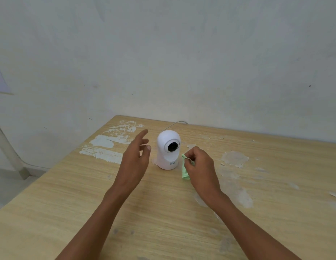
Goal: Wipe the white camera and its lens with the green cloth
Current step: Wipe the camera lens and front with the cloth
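The white camera (168, 150) stands upright on the wooden table (163, 212), its round dark lens (172, 146) facing me. Just left of the camera, my left hand (135, 156) hovers with fingers spread, holding nothing and not touching it. To the camera's right, my right hand (198, 165) pinches the green cloth (185, 168), which hangs down from the fingers towards the tabletop, a small gap from the camera's base.
A thin white cable (175, 123) runs from behind the camera to the table's far edge by the wall. White paint patches (105, 147) mark the table's left part and worn blotches (234, 159) its right. The table's left edge drops off to the floor.
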